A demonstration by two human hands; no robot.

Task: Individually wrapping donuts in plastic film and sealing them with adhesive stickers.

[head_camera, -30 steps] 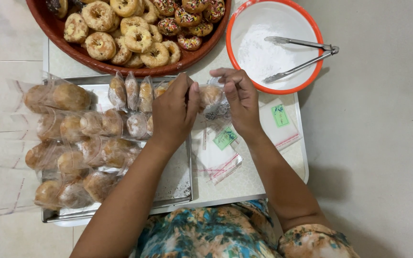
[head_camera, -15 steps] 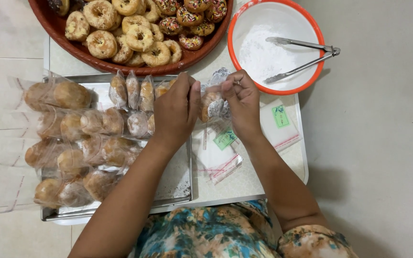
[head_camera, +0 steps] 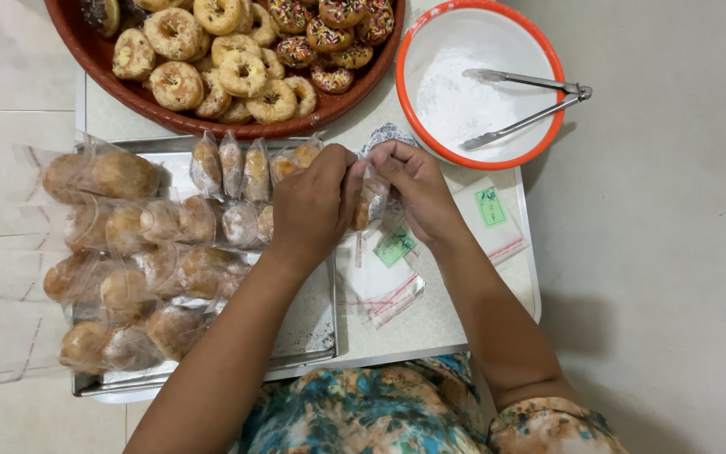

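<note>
My left hand (head_camera: 313, 206) and my right hand (head_camera: 413, 189) meet over the small table, both pinching one clear plastic bag with a doughnut (head_camera: 369, 206) inside. The bag hangs between the fingers, just right of the metal tray (head_camera: 313, 324). Bagged doughnuts (head_camera: 128, 244) fill the tray in rows, some standing upright near my left hand. Empty clear bags (head_camera: 384, 282) with red strips and green labels lie on the table under my hands.
A brown round tray (head_camera: 102, 63) of sugared and sprinkled doughnuts sits at the top. An orange-rimmed white bowl (head_camera: 418, 126) holds powdered sugar and metal tongs (head_camera: 523, 105). Grey floor lies to the right, tiled floor to the left.
Both hands have stayed together on the bagged doughnut, with the fingers shifting slightly along the bag's top. Nothing else has moved.
</note>
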